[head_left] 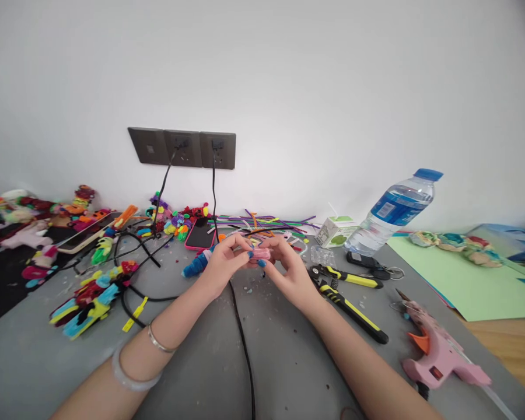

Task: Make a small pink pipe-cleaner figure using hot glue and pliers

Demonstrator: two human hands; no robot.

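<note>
Above the middle of the grey table, my left hand [225,262] and my right hand [289,268] meet at their fingertips around a small pink roll [261,254]. Both hands are closed on it, thumbs on the near side. Its surface looks like coiled pipe cleaner, but it is too small to be sure. A blue fuzzy piece [196,262] lies just left of my left hand. Behind my fingers, a bunch of coloured pipe cleaners [284,223] stretches along the wall. Wire-stripping pliers [345,291] with yellow and black handles lie right of my right hand.
A pink glue gun [441,350], a tilted water bottle [394,210], a small carton [335,231] and a car key [363,261] are on the right. Fuzzy figures [91,297] and phones [200,234] lie left. Black cables [240,332] run across the table from wall sockets [181,148].
</note>
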